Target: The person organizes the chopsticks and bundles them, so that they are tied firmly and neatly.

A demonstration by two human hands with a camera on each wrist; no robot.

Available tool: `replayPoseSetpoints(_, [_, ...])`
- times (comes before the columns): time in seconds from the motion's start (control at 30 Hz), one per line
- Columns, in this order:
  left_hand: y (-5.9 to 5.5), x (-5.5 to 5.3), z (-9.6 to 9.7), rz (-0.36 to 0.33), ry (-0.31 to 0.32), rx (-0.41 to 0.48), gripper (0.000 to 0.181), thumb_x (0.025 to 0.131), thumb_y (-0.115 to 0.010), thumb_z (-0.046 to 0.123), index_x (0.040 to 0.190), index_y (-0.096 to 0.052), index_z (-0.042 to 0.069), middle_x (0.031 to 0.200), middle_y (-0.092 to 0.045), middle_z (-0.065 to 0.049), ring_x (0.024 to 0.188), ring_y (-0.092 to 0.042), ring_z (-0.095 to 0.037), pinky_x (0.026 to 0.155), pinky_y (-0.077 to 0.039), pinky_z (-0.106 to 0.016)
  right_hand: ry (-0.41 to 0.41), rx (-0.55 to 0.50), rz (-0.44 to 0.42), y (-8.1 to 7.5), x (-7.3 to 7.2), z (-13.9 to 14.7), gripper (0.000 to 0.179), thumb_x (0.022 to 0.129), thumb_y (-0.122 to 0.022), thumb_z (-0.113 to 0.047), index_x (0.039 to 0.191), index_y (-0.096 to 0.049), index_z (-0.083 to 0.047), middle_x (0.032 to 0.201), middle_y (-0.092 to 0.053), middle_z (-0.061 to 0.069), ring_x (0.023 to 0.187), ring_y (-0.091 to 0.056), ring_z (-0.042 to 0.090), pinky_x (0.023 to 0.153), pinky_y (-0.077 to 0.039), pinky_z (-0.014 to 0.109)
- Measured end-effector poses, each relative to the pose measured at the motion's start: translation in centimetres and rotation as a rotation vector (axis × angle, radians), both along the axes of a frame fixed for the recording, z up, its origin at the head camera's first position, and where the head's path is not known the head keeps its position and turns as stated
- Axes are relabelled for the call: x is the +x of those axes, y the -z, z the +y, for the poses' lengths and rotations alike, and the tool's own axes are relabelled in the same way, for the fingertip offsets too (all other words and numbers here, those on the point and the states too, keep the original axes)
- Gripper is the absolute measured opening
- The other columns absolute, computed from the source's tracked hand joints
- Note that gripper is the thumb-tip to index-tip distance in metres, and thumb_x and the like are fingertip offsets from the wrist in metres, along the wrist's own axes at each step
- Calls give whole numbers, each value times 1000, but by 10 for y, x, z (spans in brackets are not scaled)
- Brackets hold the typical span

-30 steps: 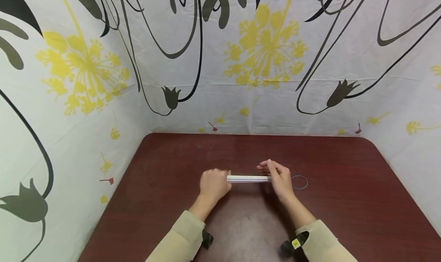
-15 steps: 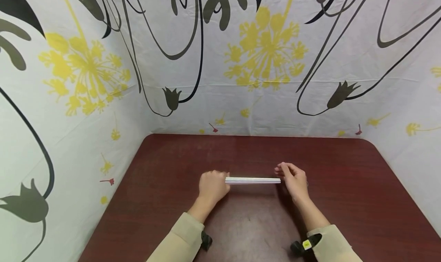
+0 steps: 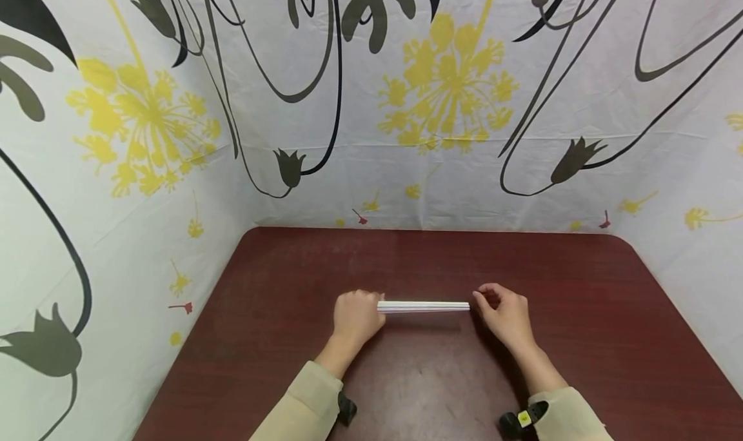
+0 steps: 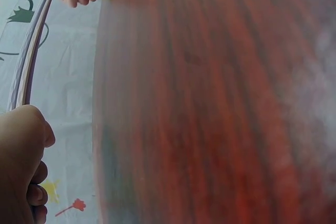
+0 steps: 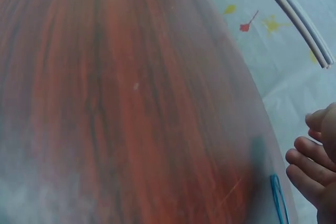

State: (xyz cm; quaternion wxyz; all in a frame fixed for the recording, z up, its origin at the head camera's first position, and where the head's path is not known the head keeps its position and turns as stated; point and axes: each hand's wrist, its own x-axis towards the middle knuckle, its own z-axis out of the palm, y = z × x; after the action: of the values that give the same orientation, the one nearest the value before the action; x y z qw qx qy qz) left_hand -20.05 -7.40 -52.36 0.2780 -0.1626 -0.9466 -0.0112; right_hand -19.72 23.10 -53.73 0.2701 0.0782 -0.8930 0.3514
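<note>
My left hand grips one end of a bundle of slim white sticks, held level and pointing right in the head view. In the left wrist view the bundle rises from my fist. My right hand is just past the bundle's free end, loosely bent, thumb near the index finger. The right wrist view has this hand below the sticks' ends, apart from them. A thin blue loop, like a rubber band, hangs beside my right hand; what holds it is hidden.
A reddish-brown table with rounded far corners lies under both hands. White cloth printed with flowers stands behind and at the sides. Black cameras are worn at both wrists.
My right hand has moved right, off the sticks, and its thumb and index finger have come closer together. The loop that showed beside it has gone from the head view. My left hand stays nearly still.
</note>
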Motion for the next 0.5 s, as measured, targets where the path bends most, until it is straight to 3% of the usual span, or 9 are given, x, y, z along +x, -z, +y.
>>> replayPoseSetpoints(0.2, [1, 0, -1, 8, 7, 7, 46, 86, -73, 30, 48, -50, 18, 42, -44, 2, 35, -41, -17, 35, -30, -31, 13, 130, -34, 4, 4, 8, 15, 81, -82, -9, 92, -73, -3, 83, -73, 9, 71, -70, 28, 66, -53, 50])
replayPoseSetpoints(0.5, [1, -2, -3, 1, 11, -4, 48, 85, -73, 29, 47, -45, 19, 42, -37, 6, 36, -31, -12, 36, -28, -29, 53, 218, -74, 6, 8, 15, 20, 80, -84, -14, 93, -73, -3, 86, -72, 9, 76, -69, 33, 66, -51, 55])
